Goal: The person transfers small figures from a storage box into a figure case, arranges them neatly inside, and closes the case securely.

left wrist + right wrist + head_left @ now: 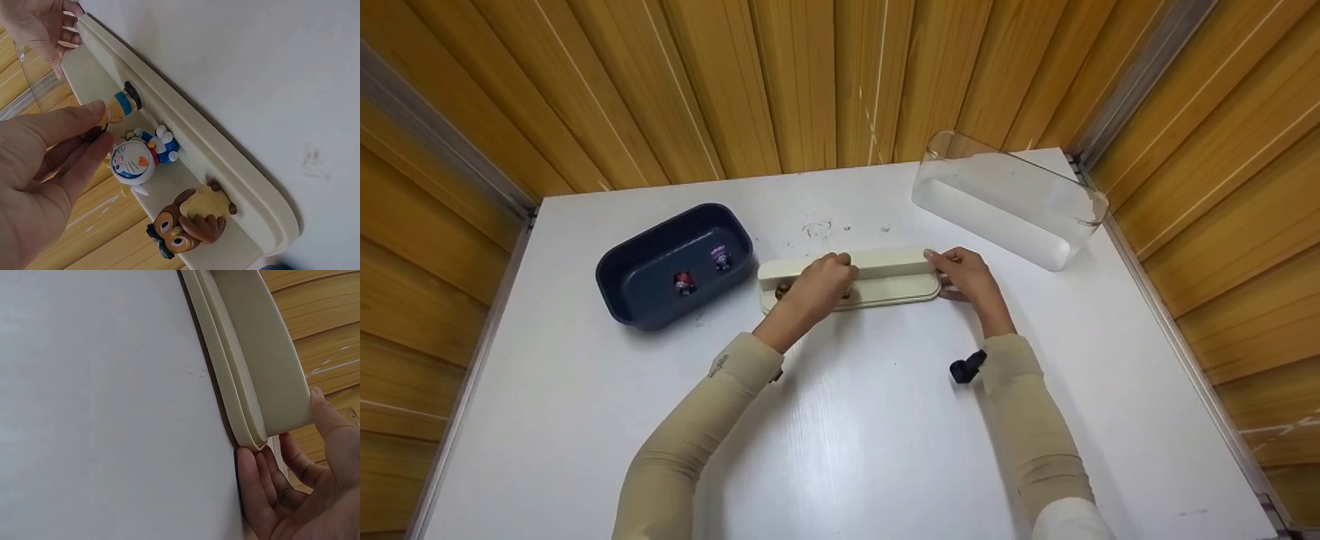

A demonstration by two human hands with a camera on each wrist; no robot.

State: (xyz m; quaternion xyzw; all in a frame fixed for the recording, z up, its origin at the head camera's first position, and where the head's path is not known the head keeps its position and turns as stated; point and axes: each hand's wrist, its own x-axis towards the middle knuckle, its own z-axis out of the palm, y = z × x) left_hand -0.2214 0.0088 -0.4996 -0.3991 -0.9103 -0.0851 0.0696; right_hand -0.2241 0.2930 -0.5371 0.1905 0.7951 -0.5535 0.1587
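Note:
A cream stepped display stand [896, 288] lies on the white table. My left hand [823, 283] is over its middle, and in the left wrist view it pinches a small figurine [125, 103] with blue shorts and dark shoes; the fingers hide its head. Beside that figurine, a blue-and-white cat figurine [135, 160] and a brown owl figurine [198, 216] stand in a row on the stand's lower step. My right hand [969, 279] holds the stand's right end, with the thumb on the raised step and the fingers around the lower edge, as the right wrist view shows.
Left of the stand is a dark blue bin [613, 289] with a red-and-dark figurine [684, 283] and a purple one [721, 259] inside. A clear plastic cover [1009, 184] rests at the back right. Wood-patterned walls [795, 82] border the table's back and sides.

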